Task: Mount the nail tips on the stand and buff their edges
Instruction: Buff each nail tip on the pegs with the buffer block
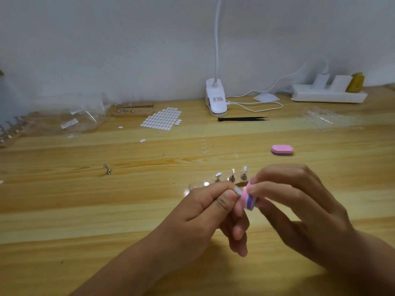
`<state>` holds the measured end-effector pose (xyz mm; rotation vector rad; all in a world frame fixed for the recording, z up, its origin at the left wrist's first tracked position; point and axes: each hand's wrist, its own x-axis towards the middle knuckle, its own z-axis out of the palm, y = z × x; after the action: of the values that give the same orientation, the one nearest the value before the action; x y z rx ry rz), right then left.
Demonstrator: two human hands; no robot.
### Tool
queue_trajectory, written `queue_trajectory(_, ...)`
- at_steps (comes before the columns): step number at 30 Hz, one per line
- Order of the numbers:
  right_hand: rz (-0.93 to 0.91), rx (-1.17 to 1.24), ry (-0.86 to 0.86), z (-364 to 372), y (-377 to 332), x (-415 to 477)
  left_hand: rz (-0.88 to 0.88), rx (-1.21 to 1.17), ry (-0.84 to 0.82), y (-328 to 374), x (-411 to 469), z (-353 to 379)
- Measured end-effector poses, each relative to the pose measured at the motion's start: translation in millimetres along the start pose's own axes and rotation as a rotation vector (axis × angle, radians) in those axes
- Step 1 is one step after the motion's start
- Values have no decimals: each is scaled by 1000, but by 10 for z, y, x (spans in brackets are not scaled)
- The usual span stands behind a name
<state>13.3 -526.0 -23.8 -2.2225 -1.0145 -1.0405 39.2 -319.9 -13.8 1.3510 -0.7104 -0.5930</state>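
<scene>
The left hand (205, 210) pinches a clear nail tip (237, 191); the right hand (299, 208) grips a pink-purple buffer block (248, 199) against it, above the table (85, 210). The stand (218, 182) sits just behind; a second buffer (282, 150) lies farther back.

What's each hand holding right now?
Left hand: pinching a clear nail tip.
Right hand: gripping the pink-purple buffer block.
</scene>
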Motion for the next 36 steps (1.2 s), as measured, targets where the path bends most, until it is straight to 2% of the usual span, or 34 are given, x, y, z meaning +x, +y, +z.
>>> queue_trajectory(4, 35, 17, 19, -20, 14, 9, -11, -26, -15, 4, 5, -14)
queue_trajectory(8, -18, -12, 3, -18, -26, -9, -1, -37, -51, 15, 1, 6)
queue_trajectory(11, 76, -24, 5, -44, 78, 24, 23, 46, 39, 26, 5, -17)
queue_trajectory(13, 141, 6, 45, -45, 57, 50, 61, 215, 153, -1, 11, -44)
queue_trajectory(15, 118, 47, 30, -26, -18, 43, 100, 361, 226, -25, 5, -54)
queue_trajectory(19, 94, 21, -66, -29, -6, 32, 144, 496, 252, -16, -8, -14)
queue_trajectory(22, 153, -7, -72, -40, 40, 36, 143, 526, 293, -14, -11, -10)
queue_trajectory(27, 83, 33, -109, -16, -36, 16, 203, 610, 330, -11, -11, -33)
queue_trajectory(31, 154, -6, -99, -33, 30, 33, 172, 629, 381, -31, -14, -52)
queue_trajectory(36, 122, -1, -122, 32, 0, -8, 228, 641, 373, -20, -10, -72)
